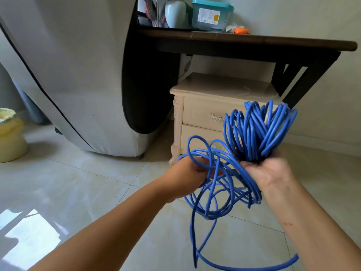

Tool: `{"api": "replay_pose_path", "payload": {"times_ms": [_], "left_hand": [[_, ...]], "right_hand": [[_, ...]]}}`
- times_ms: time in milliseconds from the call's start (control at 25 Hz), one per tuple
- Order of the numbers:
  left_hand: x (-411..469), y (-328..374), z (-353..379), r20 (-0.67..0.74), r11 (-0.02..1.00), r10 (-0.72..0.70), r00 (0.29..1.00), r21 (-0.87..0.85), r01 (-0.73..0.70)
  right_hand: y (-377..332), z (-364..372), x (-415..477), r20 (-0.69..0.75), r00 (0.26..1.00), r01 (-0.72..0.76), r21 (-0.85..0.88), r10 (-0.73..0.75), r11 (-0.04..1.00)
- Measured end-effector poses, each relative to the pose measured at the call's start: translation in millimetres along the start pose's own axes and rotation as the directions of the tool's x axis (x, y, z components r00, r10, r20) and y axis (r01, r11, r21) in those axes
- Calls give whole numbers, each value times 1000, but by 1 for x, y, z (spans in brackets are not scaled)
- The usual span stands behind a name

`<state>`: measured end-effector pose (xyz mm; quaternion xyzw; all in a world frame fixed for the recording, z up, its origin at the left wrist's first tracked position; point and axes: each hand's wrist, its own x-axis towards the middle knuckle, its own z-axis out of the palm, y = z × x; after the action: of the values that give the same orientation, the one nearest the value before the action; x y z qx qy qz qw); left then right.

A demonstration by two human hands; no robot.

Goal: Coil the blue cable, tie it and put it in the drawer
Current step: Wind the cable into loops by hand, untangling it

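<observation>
Pale tiled floor (78, 182) had bright glare lower-left; dark wooden table (254, 39) stood by white wall (312, 16), cream bedside cabinet (214, 87) partly beneath.

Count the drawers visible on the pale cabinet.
2. The upper drawer is at the top of the cabinet; the lower drawer is directly below, partly hidden behind the blue cable.

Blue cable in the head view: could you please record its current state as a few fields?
cable: blue cable, partly coiled, no tie visible
right hand: grips the coiled bundle
left hand: grips loose loops
tail: hangs toward the tiled floor
cabinet: both drawers closed
</observation>
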<state>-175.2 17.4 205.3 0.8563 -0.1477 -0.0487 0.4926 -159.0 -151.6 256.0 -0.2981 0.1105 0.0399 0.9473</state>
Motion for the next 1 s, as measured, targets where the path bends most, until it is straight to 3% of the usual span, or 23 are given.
{"api": "replay_pose_path", "payload": {"times_ms": [80, 160, 240, 320, 360, 440, 480, 560, 720, 880, 1000], "left_hand": [[3, -1, 3, -6, 924, 3, 1000, -382, -5], [9, -2, 1, -49, 721, 39, 998, -690, -62], [14, 3, -3, -87, 495, 53, 995, -863, -102], [18, 5, -7, -112, 409, -33, 993, -908, -89], [18, 5, -8, -124, 435, -64, 990, -896, -84], [14, 8, -9, -186, 612, -34, 982, -781, -127], [13, 6, -10, -207, 710, 19, 978, -686, -159], [10, -1, -16, -179, 813, 118, 977, -547, -199], [7, -15, -34, -64, 836, 53, 997, -542, -79], [5, -14, -43, -36, 864, -90, 995, -499, 60], [0, -18, -53, 65, 866, -96, 993, -486, 116]], "right_hand": [[5, 5, -6, 95, 995, -44, 27, 42, 999], [8, 5, -6, 158, 981, -113, 12, 110, 994], [9, 0, -2, 146, 977, -153, -37, 157, 987], [10, -9, 9, 14, 993, -117, -102, 119, 988], [11, -13, 13, -72, 994, -97, -147, 87, 984], [18, -20, 16, -192, 980, -98, -296, 41, 950], [21, -21, 16, -226, 974, -99, -421, 1, 902], [30, -22, 12, -231, 969, -84, -645, -89, 760], [38, -17, 1, -112, 991, -43, -774, -70, 632], [41, -13, -9, 49, 999, 41, -864, 4, 502], [41, -10, -14, 135, 989, 88, -844, 51, 529]]}}
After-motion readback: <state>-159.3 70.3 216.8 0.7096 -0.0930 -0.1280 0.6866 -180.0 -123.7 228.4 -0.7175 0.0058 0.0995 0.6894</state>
